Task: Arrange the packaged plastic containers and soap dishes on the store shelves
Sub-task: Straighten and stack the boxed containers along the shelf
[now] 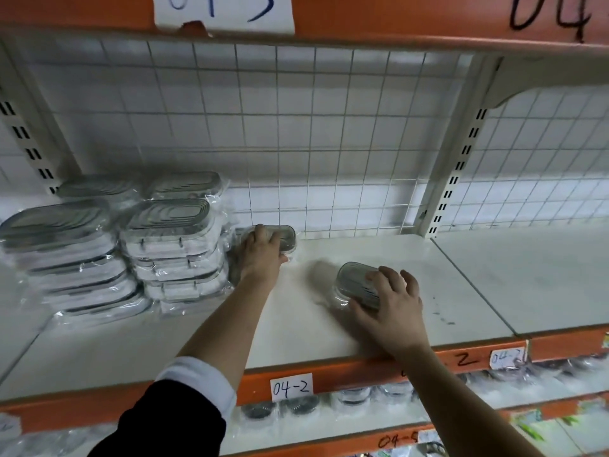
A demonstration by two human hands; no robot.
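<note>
1. White shelving fills the head view: we look onto a pale shelf board (296, 328) with an orange front edge (329, 374), which carries a handwritten label (291, 388) reading "04-2".
2. Behind the board we see a white wire grid (296, 127) over white tiles. A slotted upright (454, 179) stands at the right, where the next bay begins.
3. Overhead, a second orange edge bears a torn paper sign (224, 11). Under the board a lower shelf (362, 420) holds wrapped goods, too blurred for us to name.
4. At the left of the board, packaged plastic containers (171, 245) stand in stacks, two rows deep, each one in clear wrap.
5. We find the left hand (262, 255) reaching toward the back, its fingers curled over the rear soap dish (288, 237). That dish sits just to the right of the stacks, near the grid. We cannot tell whether it touches them.
6. The right hand (392, 301) grips the front soap dish (354, 282), with its fingers spread over the top and its thumb at the near side. This dish lies at mid-board, turned obliquely, with bare board between it and the rear one. We cannot tell whether it rests on the board or is raised off it.
7. The left arm wears a dark sleeve (164, 423) with a white cuff; the right forearm is bare.
</note>
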